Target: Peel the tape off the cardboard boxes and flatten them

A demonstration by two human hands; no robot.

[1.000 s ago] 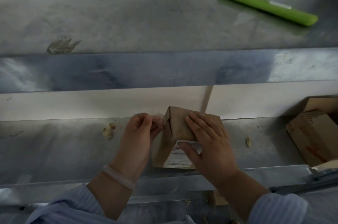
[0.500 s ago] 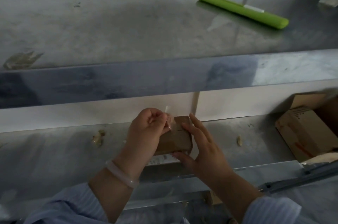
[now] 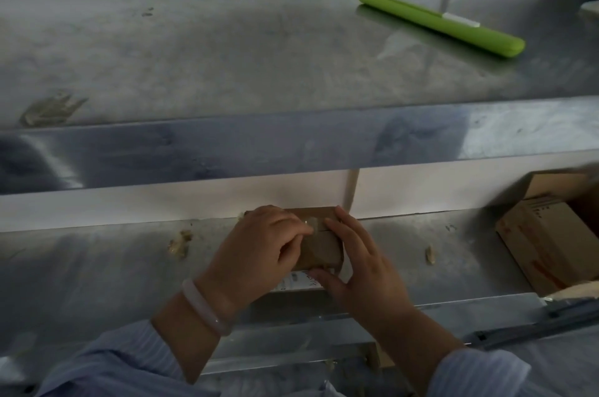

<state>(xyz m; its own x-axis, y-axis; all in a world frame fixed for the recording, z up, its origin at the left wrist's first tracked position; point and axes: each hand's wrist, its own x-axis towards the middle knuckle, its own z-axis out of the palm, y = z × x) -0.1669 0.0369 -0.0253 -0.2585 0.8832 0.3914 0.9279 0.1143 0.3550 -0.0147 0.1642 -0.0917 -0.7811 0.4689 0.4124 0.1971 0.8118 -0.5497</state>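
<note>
A small brown cardboard box [image 3: 319,250] with a white label on its near side lies on the lower steel shelf [image 3: 97,267]. My left hand [image 3: 259,250] is curled over the box's left part, its fingertips pinching a clear strip of tape [image 3: 310,222] on the top. My right hand [image 3: 356,263] holds the box from the right, fingers spread along the top edge and thumb against the near side by the label.
Peeled tape scraps lie on the lower shelf [image 3: 180,242] [image 3: 430,255] and on the upper shelf [image 3: 48,109]. A green squeegee head [image 3: 440,22] with a pale handle lies on the upper shelf. More cardboard boxes [image 3: 547,241] stand at the right.
The box has been tipped from upright to lying lower on the shelf. My left hand came down from lifting a tape end onto the box top; my right hand shifted to the box's right side.
</note>
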